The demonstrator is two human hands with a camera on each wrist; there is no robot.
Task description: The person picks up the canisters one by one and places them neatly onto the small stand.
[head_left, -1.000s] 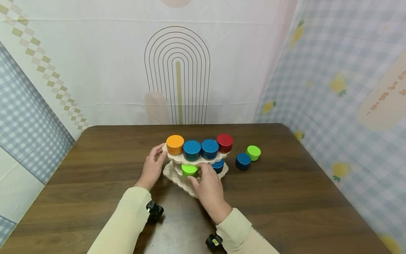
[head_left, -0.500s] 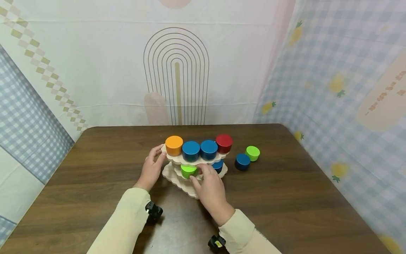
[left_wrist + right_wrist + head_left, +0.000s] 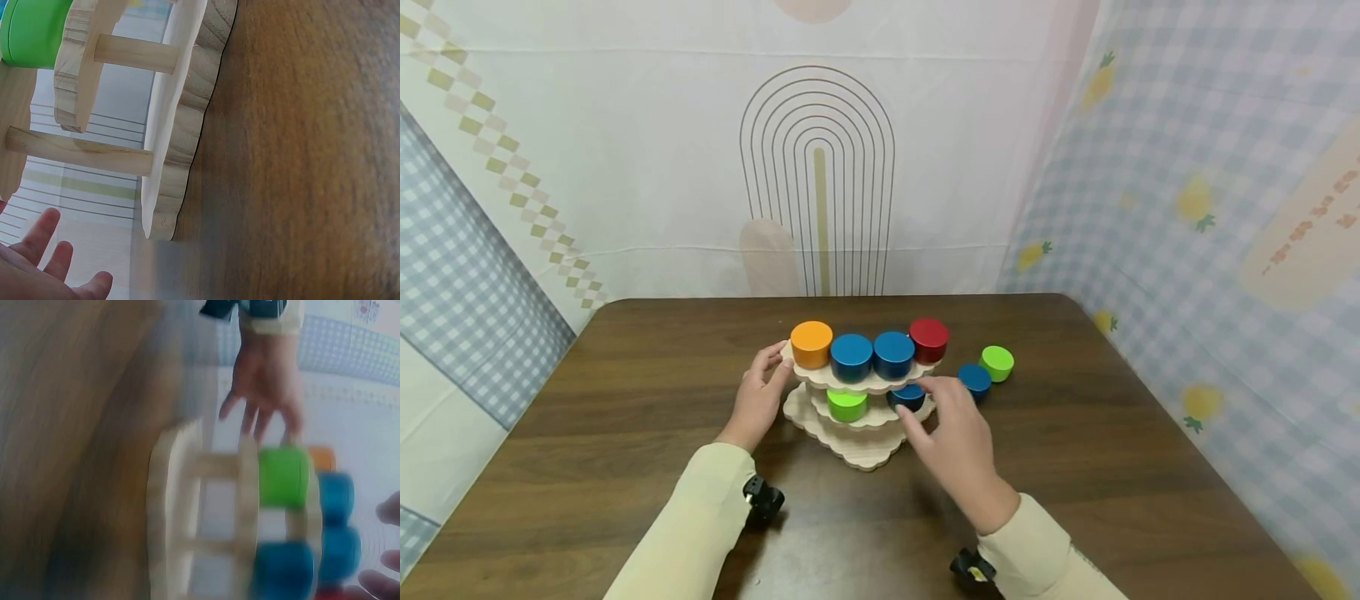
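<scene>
A wooden stand with scalloped tiers (image 3: 863, 454) stands on the table. Its top tier bears an orange disc (image 3: 811, 343), two blue discs (image 3: 852, 357) and a red disc (image 3: 929, 339). On the middle tier sit a green disc (image 3: 847, 406) and a blue disc (image 3: 907, 395). My left hand (image 3: 756, 403) holds the top tier's left edge between thumb and fingers; three spread fingers (image 3: 59, 253) show in the left wrist view. My right hand (image 3: 957, 437) is at the stand's right side, thumb and fingers parted close to the middle-tier blue disc, holding nothing.
Right of the stand, a loose blue disc (image 3: 975, 381) and a loose green disc (image 3: 997, 363) lie together on the brown wooden table (image 3: 1112, 467). Patterned cloths (image 3: 1150, 208) hang behind and at both sides.
My right hand has left the middle-tier green disc and moved right, beside the blue disc there. The green disc now shows fully. My left hand stays at the stand's left edge.
</scene>
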